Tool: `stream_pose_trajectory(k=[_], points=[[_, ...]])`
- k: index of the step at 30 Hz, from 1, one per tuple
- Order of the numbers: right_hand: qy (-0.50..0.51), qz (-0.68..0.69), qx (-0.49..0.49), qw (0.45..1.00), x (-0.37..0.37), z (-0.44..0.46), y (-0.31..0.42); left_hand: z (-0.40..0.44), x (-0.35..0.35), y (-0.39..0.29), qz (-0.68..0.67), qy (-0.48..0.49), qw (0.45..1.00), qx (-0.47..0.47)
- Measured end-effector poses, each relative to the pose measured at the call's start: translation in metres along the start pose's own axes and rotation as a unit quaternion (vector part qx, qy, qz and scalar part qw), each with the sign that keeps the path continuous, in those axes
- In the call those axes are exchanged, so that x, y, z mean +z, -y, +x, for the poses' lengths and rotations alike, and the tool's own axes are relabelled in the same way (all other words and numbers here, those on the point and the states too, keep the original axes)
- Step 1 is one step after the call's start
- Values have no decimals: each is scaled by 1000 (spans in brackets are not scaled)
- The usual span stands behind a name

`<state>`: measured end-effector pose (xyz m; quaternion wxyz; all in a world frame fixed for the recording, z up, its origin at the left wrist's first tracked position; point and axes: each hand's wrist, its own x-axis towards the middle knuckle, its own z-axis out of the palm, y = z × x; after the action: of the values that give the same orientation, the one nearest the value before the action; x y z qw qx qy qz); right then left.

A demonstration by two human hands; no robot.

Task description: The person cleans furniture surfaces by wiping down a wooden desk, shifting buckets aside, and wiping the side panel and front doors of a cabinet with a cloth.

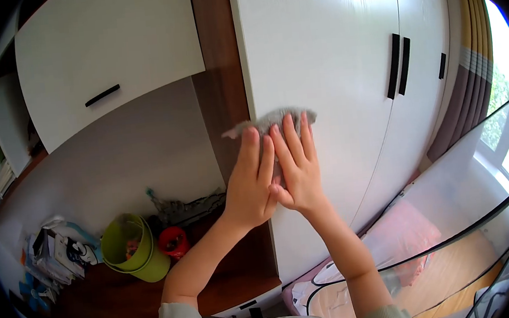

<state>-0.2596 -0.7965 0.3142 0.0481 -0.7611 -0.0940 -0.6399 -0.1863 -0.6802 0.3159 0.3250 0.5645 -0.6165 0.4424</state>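
A grey cloth (287, 115) lies spread against the white wardrobe door (317, 50), close to its left edge beside the brown wood panel. My left hand (250, 180) rests on the cloth's left part, fingers stretched upward. Beside it, my right hand (298, 170) lies flat on the right part with its fingers extended. The two hands touch near the thumbs. Part of the cloth is hidden under both palms.
Black handles (393, 67) are on the wardrobe at right. A white cabinet (106, 51) hangs upper left. Below it, green buckets (153, 262), a red container (174, 242) and books (54, 255) stand on a brown desk. A mesh net and pink pillow (400, 231) are lower right.
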Motion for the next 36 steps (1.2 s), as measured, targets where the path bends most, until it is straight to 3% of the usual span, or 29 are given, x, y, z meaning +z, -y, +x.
stream_pose_trajectory(k=[4, 12, 16, 19, 30, 36], points=[[0, -35, -13, 999, 1, 6, -3, 10, -3, 11, 16, 4, 999, 45], [-101, -24, -117, 988, -22, 156, -26, 148, -52, 37, 129, -130, 974, 134], [-68, -39, -101, 992, -33, 180, -26, 167, -62, 33, 185, -128, 965, 138], [-96, -14, -131, 987, -29, 175, -38, 159, -62, 25, 188, -104, 970, 117], [61, -65, -238, 967, -76, 131, -89, 112, -39, -19, 220, 84, 971, 37], [82, -56, -194, 976, -77, 41, -135, 66, 24, -50, 368, 179, 910, 72]])
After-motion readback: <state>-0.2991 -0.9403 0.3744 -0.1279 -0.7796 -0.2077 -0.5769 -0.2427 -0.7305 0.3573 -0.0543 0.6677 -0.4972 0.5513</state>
